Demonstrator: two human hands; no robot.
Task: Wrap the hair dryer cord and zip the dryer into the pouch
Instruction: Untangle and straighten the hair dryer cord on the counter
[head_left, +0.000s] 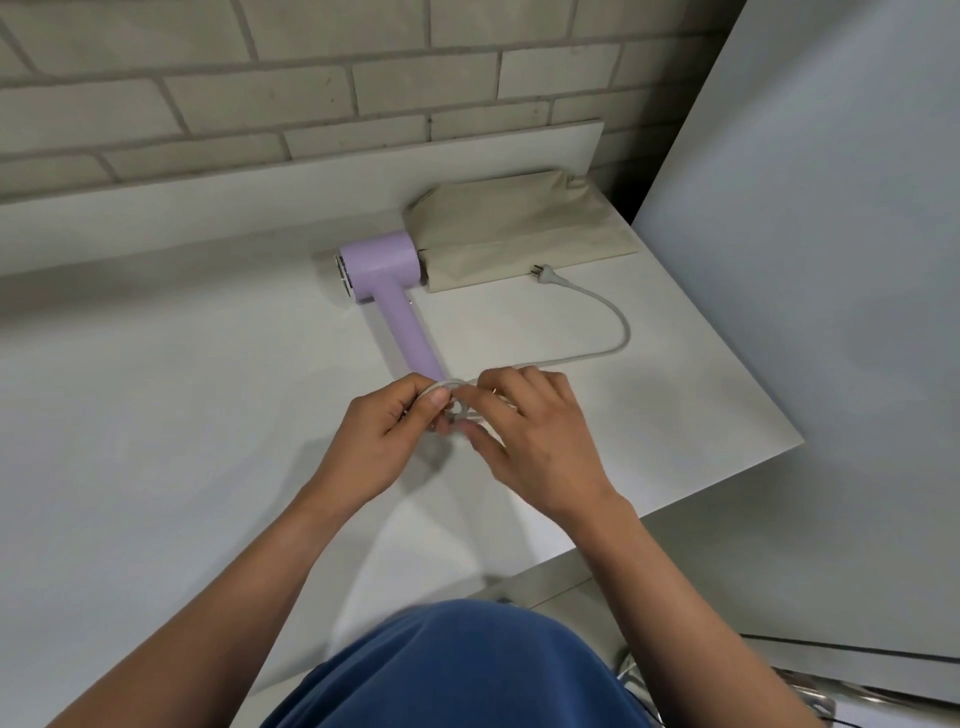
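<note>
Right at the bottom, a blue shirt (467, 670) fills the nearest edge, and both bare forearms reach out over the white bench (182, 415). The two hands meet in the middle, just off the butt of the dryer's handle.

The left hand (384, 441) is curled up tight. Its fingers wrap round a small coil of the pale grey cord (618, 332), and the thumb presses across the top of the loops. The right hand (535, 436) comes in from the other side with its knuckles up and fingers bent. Thumb and fingertips pinch the same coil where the loose cord feeds in. Neither hand is spread, both are closed on that little bundle, and they sit nearly touching each other. How many turns are in the coil, I cannot tell.

From under the right hand the free cord runs off to the right, lying flat on the bench. It bends in a wide curve and swings back away from the person, ending at the plug (543, 274). The plug lies just beside the pouch's near edge.

The lilac hair dryer (395, 291) lies on its side on the bench. Its handle slants down toward the hands, and the grille end of the barrel faces left. The other end of the barrel butts against the open left edge of the beige pouch (519, 234), which lies flat and wrinkled near the bench's far right corner. Whether the barrel sits inside the opening I cannot tell.

Behind it all is a pale brick wall (260, 78), and a tall grey-white panel (831, 260) stands at the right.
</note>
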